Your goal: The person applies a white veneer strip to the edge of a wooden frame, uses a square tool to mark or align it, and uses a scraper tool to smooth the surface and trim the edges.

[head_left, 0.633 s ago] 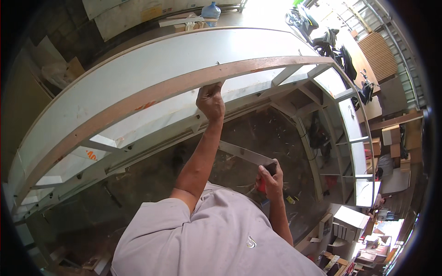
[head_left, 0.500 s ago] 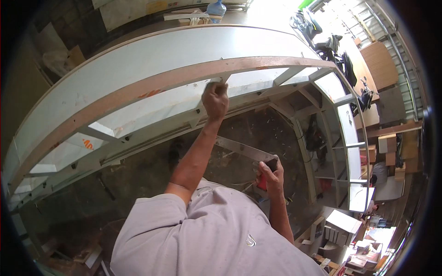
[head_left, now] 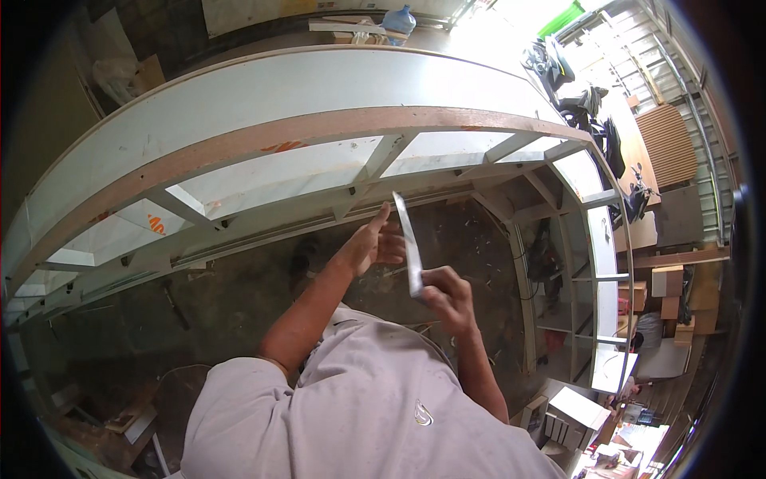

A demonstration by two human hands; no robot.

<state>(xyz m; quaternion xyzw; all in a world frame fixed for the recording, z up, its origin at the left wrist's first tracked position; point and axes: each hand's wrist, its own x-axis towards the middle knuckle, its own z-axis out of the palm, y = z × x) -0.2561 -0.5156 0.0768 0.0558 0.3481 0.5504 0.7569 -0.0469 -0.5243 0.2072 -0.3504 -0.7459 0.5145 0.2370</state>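
My right hand [head_left: 450,298] is wrapped round the handle of a handsaw [head_left: 410,251], and its pale blade points up and away from me, seen nearly edge on. Fingers cover most of the handle. Just left of the blade, my left hand [head_left: 370,244] is open with its fingers stretched and nothing in them; whether the fingertips touch the blade I cannot tell. Beyond both hands curves a large wooden frame [head_left: 351,121], with short cross pieces [head_left: 388,155] between its rails.
A white panel [head_left: 303,88] lines the frame's far side, which bends round to my right. Scraps litter the dark floor [head_left: 263,299]. A motorcycle [head_left: 586,104], a blue water jug [head_left: 399,19], stacked boards [head_left: 670,148] and wooden boxes [head_left: 669,281] stand outside the frame.
My left hand has come down from the frame's top rail, opening beside the blade. My right hand has lifted and turned the saw, so its blade now points away from me.
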